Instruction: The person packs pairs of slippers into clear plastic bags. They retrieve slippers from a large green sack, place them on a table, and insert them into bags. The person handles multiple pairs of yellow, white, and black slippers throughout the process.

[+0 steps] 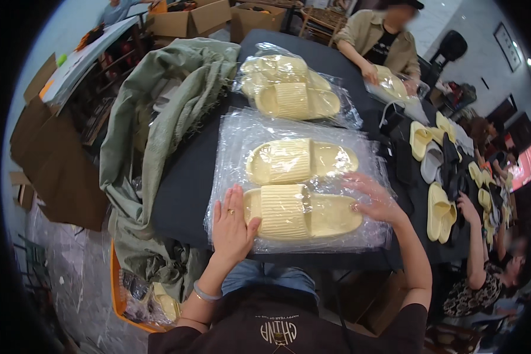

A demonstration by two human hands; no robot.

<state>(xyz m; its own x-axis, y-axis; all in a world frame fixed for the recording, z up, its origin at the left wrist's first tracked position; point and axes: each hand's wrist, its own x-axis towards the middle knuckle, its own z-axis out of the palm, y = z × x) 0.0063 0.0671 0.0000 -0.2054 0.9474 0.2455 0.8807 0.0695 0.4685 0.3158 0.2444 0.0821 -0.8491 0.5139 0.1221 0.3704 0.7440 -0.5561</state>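
Note:
Two pale yellow slippers lie side by side before me, the near slipper (277, 212) and the far slipper (280, 162), each with a ribbed strap. Beneath them is a stack of clear plastic bags (233, 159). Shiny film covers the far slipper; how much of the near one is bagged I cannot tell. My left hand (233, 227) rests flat at the near slipper's left end, its thumb against the edge. At the right end, my right hand (373, 199) has its fingers stretched over the plastic, slightly blurred, thumb by the slipper's edge.
Bagged yellow slippers (289, 88) lie farther back on the dark table (183, 183). A green woven sack (153, 153) drapes over the left side, above an orange crate (117, 295). Loose slippers (439, 212) cover the right side, where co-workers work.

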